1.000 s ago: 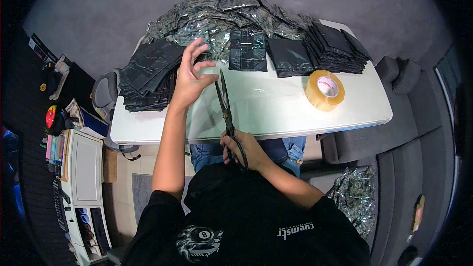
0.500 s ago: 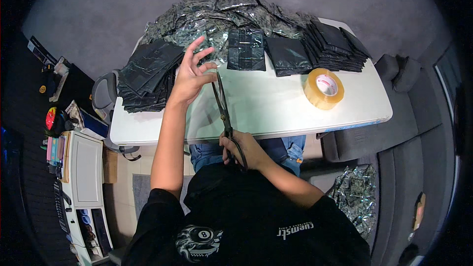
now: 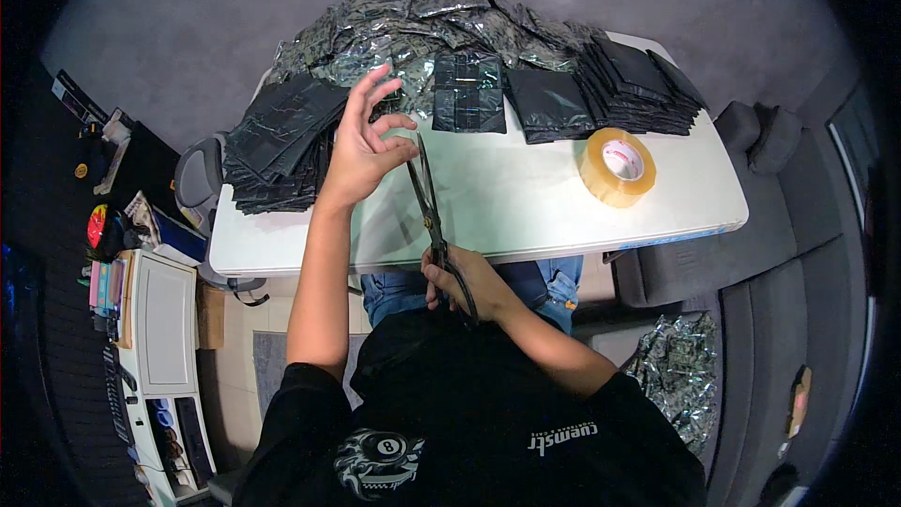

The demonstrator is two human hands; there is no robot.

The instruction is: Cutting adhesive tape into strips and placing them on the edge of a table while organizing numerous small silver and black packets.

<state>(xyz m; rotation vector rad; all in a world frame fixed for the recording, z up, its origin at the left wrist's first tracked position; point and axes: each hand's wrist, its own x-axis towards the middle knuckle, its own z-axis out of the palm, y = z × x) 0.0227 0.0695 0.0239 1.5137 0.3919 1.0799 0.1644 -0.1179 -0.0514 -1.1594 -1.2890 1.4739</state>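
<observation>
My right hand [image 3: 469,284] is closed round the handles of a pair of dark scissors [image 3: 430,211], held in front of my body at the table's near edge. The blades point away from me and stand slightly apart. At their tips is my left hand [image 3: 361,150], raised with its fingers spread. Its thumb and index fingertip are close to the blade ends, with a gap between them; whether they touch the metal I cannot tell. Beyond the hands lies a flat black packet [image 3: 469,94] with shiny strips across it. A large roll of clear yellowish tape [image 3: 618,169] rests at the right.
The white table [image 3: 507,211] bears a stack of black packets [image 3: 282,131] at left, another black packet [image 3: 549,105] and more stacked packets [image 3: 638,84] at right. Patterned plastic-wrapped packets [image 3: 404,23] are heaped along the far edge. A grey sofa [image 3: 779,225] stands at right.
The scissors and my right hand have shifted slightly to the right. My left hand's fingers have moved a little, staying by the blade tips.
</observation>
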